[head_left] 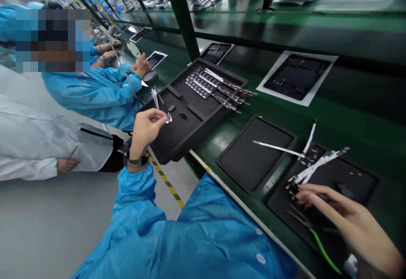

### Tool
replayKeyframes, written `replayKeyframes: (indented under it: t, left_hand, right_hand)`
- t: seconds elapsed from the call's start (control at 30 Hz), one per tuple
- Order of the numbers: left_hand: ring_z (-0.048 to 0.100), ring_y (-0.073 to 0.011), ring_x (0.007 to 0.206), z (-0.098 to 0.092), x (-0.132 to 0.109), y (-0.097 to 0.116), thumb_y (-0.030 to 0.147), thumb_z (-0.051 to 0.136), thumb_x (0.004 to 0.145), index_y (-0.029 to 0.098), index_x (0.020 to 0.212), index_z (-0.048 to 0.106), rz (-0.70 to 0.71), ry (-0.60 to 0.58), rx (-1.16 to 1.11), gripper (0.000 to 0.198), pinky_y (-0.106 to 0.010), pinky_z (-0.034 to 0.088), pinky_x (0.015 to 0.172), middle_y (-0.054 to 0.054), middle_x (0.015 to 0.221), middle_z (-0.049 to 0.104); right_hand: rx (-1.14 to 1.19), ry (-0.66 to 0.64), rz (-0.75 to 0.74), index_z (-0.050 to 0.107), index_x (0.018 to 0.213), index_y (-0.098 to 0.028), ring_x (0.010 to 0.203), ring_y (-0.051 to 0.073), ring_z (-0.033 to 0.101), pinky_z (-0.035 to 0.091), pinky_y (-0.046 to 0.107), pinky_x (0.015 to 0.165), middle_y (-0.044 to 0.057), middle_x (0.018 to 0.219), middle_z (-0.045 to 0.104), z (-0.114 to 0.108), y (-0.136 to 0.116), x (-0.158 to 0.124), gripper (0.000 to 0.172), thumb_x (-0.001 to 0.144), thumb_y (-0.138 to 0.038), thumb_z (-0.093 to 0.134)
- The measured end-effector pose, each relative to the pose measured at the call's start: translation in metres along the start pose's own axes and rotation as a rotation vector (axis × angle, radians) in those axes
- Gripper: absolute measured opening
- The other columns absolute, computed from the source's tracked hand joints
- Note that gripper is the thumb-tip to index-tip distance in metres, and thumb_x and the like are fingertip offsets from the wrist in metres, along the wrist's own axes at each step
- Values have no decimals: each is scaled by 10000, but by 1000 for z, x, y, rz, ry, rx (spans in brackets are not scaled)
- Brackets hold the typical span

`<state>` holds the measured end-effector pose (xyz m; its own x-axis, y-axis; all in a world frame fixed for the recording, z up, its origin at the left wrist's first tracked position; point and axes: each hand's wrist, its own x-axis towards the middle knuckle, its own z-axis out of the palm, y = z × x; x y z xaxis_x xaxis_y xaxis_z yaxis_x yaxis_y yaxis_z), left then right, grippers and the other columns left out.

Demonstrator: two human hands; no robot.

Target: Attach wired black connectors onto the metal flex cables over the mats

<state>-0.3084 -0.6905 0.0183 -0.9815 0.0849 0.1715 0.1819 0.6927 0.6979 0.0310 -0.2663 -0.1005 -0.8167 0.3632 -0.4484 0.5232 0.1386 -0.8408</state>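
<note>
My left hand (146, 129) is closed in a pinch above the near end of a black foam tray (168, 146). A small silvery piece (169, 118), too small to name, shows at its fingertips. At the right, my right hand (342, 215) has its fingers closed on the dark connector end of some white flex cables (320, 165). These cables cross each other above a black mat (364, 181). Green-handled tweezers (320, 245) lie just below that hand. Rows of small boards with flex strips (203, 82) lie at the tray's far end.
Another black mat (253, 156) lies between the tray and the right-hand mat. Dark device panels on white sheets (296, 76) lie farther back, under a green shelf (285, 25). A co-worker in blue (95, 93) sits at the left, and a person in white (47, 135) stands behind.
</note>
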Motion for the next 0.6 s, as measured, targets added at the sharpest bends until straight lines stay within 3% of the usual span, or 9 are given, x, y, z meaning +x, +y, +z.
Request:
replayKeyframes:
  t: [0.13, 0.27, 0.43, 0.5, 0.6]
  left_hand:
    - [683, -191, 702, 4, -8, -39, 221, 723, 764, 184, 767, 746, -126, 67, 178, 43, -293, 508, 698, -37, 747, 762]
    - [701, -209, 749, 2, -22, -57, 237, 698, 783, 201, 797, 747, -132, 35, 232, 62, -309, 514, 740, -35, 780, 771]
    - [697, -293, 936, 0, -26, -64, 304, 741, 824, 220, 860, 757, -46, 30, 433, 93, -421, 522, 917, -71, 921, 788]
    - [653, -344, 1077, 2, -19, -61, 348, 761, 846, 219, 958, 779, 43, 32, 535, 172, -482, 493, 1014, -103, 1050, 778]
    - [601, -352, 1155, 10, 3, -53, 390, 744, 900, 211, 1122, 789, 194, -88, 558, 288, -497, 463, 1082, -124, 1190, 736]
  right_hand:
    - [48, 52, 52, 824, 1147, -234, 1022, 260, 795, 620, 173, 888, 95, 1092, 837, 0, 7, 1, 555, 801, -668, 828]
    - [103, 98, 83, 819, 1150, -243, 1014, 251, 794, 603, 150, 901, 87, 1116, 837, -1, 18, 3, 553, 779, -652, 851]
    - [94, 127, 77, 830, 1114, -248, 982, 248, 792, 617, 157, 860, 83, 1075, 839, -1, 19, 5, 557, 741, -660, 864]
    - [91, 139, 66, 837, 1093, -250, 963, 253, 793, 624, 172, 857, 83, 1051, 840, -1, 17, 6, 555, 719, -659, 871]
    - [83, 138, 57, 845, 1066, -277, 977, 270, 791, 623, 193, 876, 76, 1054, 840, -1, 14, 7, 493, 721, -627, 878]
